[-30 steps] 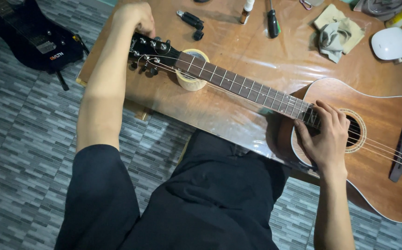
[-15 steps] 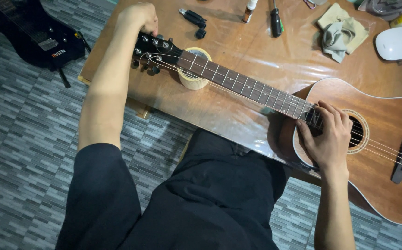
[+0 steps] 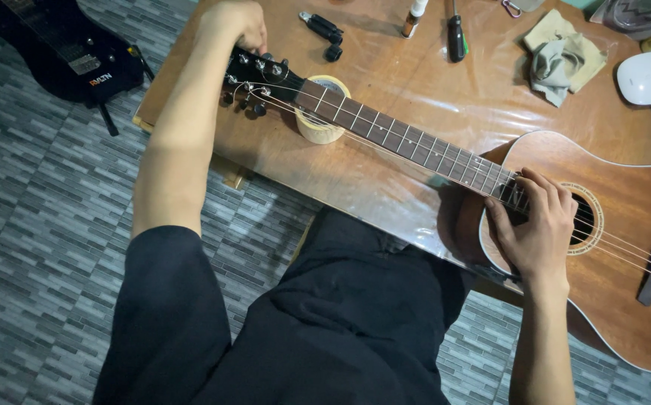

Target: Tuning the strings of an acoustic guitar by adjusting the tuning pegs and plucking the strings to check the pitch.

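A brown acoustic guitar (image 3: 625,247) lies flat on a wooden table (image 3: 415,97), its neck (image 3: 408,142) resting on a roll of tape (image 3: 318,127). My left hand (image 3: 239,22) is closed around the far side of the black headstock (image 3: 258,75), at the tuning pegs. My right hand (image 3: 535,225) lies on the strings where the neck meets the body, beside the sound hole, fingers curled over them. A loose string curves off the headstock along the neck.
On the table behind the neck lie a black string winder (image 3: 322,30), a small bottle (image 3: 414,16), a black-handled screwdriver (image 3: 456,37), crumpled cloths (image 3: 562,56) and a white dish (image 3: 649,79). A black electric guitar (image 3: 55,45) lies on the grey tiled floor at left.
Both hands stay in the same places on the guitar. The view has shifted slightly; nothing else visibly moved.
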